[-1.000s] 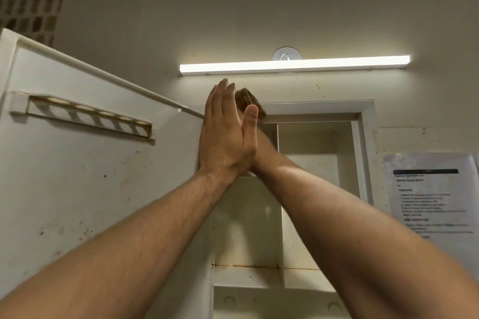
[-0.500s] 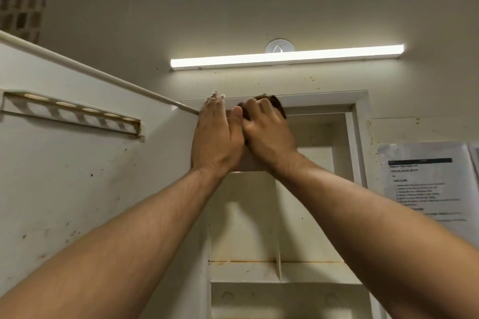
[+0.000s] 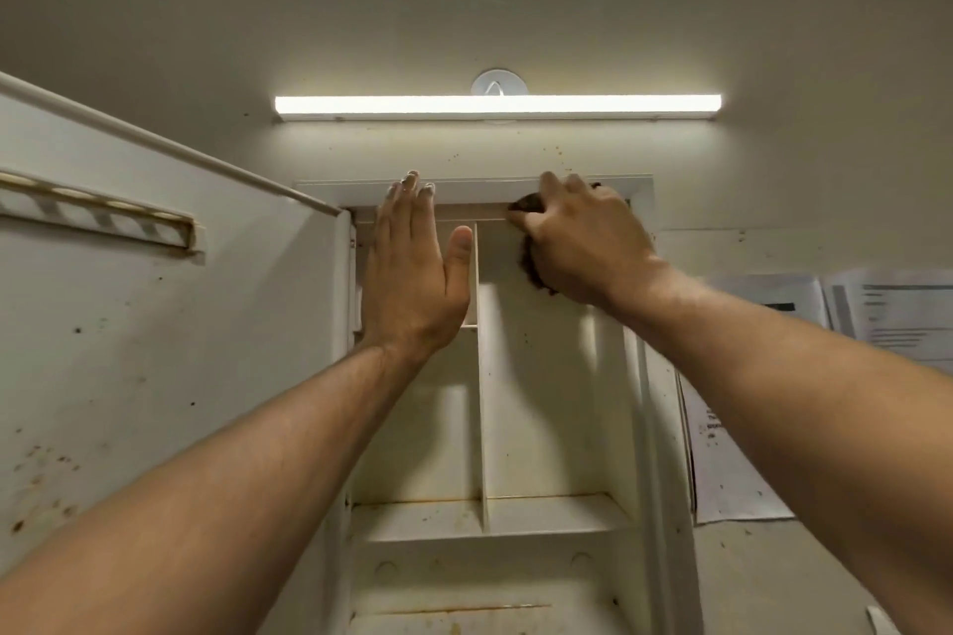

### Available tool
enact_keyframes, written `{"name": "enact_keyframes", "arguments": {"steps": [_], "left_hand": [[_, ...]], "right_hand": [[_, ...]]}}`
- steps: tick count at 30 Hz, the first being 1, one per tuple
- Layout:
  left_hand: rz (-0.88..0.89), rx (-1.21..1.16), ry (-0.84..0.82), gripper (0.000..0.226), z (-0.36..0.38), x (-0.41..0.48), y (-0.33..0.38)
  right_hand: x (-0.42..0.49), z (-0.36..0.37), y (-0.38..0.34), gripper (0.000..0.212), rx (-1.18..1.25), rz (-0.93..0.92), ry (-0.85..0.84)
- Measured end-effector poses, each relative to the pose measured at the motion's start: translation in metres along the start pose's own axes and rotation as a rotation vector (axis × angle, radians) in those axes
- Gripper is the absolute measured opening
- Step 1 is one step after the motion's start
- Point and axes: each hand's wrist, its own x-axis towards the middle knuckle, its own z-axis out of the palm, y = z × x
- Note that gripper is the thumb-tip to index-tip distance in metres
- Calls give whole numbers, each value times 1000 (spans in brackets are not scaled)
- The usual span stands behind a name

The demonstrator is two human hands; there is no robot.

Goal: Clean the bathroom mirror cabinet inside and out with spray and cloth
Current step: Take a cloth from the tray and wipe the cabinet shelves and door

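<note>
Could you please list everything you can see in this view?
cabinet: one, cream-white, open, centre of the wall
cabinet door: one, white, spotted, swung open at left
rack: one, white, on the door's inner face
divider: one, white, upright inside the cabinet
shelf: one, white, rust-marked, under the divider
light bar: one, lit white, above the cabinet
round fitting: one, white, above the light bar
papers: several, white, wall at right
cloth: one, dark brown, at the cabinet's upper right
left hand: one, flat, fingers touching the cabinet's top frame
right hand: one, gripping the cloth
</note>
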Motion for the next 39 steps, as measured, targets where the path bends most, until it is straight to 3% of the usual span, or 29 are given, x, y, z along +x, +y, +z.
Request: {"name": "enact_keyframes", "arguments": {"steps": [4, 8, 15, 20, 24, 26, 29, 35, 39], "left_hand": [[65, 75, -58, 71, -4, -2, 3], [106, 133, -128, 72, -8, -3, 9], [219, 320, -232, 71, -6, 13, 13], [275, 341, -285, 72, 15, 29, 33], [385, 353, -300, 74, 30, 22, 52], [431, 369, -325, 73, 34, 18, 58], [473, 390, -330, 73, 40, 18, 67], [376, 366, -331, 71, 52, 31, 74], [393, 370, -300, 73, 55, 24, 70]], "right_hand": [[-27, -11, 44, 27, -19, 227, -82], [-29, -14, 48, 24, 18, 335, -151], [-20, -2, 36, 27, 326, 469, 279], [-5, 20, 40, 47, 409, 371, 53], [-66, 49, 11, 71, 365, 493, 88], [-96, 56, -10, 78, 381, 567, 8], [-97, 50, 2, 79, 453, 531, -102], [-28, 28, 57, 79, 470, 442, -140], [-53, 38, 31, 78, 450, 576, -65]]}}
